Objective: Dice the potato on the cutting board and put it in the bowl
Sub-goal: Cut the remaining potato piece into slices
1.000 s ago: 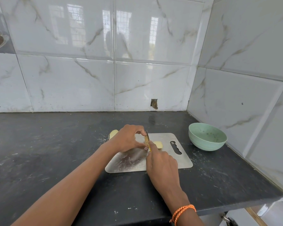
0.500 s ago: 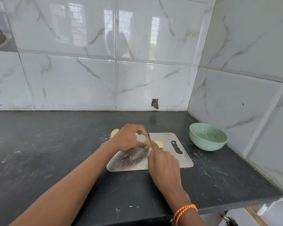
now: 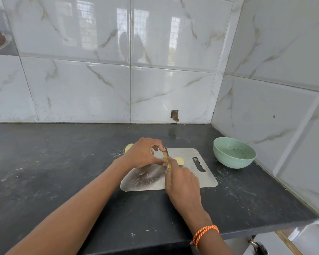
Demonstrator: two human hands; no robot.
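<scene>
The right hand (image 3: 182,184) is gripping a knife (image 3: 166,155) by its yellow handle, blade pointing toward 12 o'clock. The left hand (image 3: 144,153) is curling its fingers around a potato piece (image 3: 165,157) on the steel cutting board (image 3: 191,178) — that piece is mostly hidden. A cut potato chunk (image 3: 180,160) is lying just at the blade's 3 o'clock side. The green bowl (image 3: 234,152) is sitting on the dark counter (image 3: 53,172) at the board's 2 o'clock — apart from it.
</scene>
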